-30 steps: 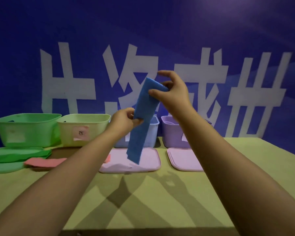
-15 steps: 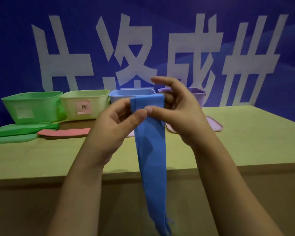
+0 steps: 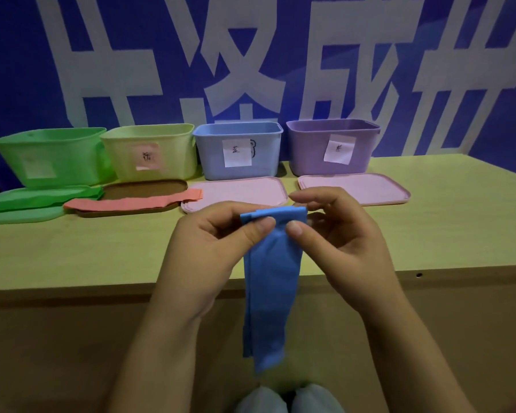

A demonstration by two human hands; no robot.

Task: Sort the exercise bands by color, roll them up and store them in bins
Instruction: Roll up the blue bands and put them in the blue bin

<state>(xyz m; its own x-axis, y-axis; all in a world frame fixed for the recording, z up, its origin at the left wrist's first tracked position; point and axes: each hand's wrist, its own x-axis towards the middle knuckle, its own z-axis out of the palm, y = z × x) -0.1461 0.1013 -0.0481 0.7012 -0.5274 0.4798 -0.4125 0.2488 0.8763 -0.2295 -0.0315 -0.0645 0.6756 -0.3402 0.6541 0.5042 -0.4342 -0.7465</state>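
Two hands work in the single head view, raised in front of the worktop's near edge. The left hand and right hand each pinch the top of a long blue stretchy exercise band, thumbs on the near face and fingers behind; its upper end is turned over into a first fold, and the rest hangs loose below the worktop edge toward the floor. Both grips are therefore closed on the band, neither released.

Along the back stand four open plastic bins: a green bin, a pale yellow bin, a light blue bin with a paper label, and a purple bin. Flat lids lie in front of them. A flat green band and a flat pink band lie unrolled on the lids at left.

Judging by this, rolling of the blue band has barely begun, and storing it in the blue bin remains. The green and pink bands also await rolling. What the bins hold cannot be seen.
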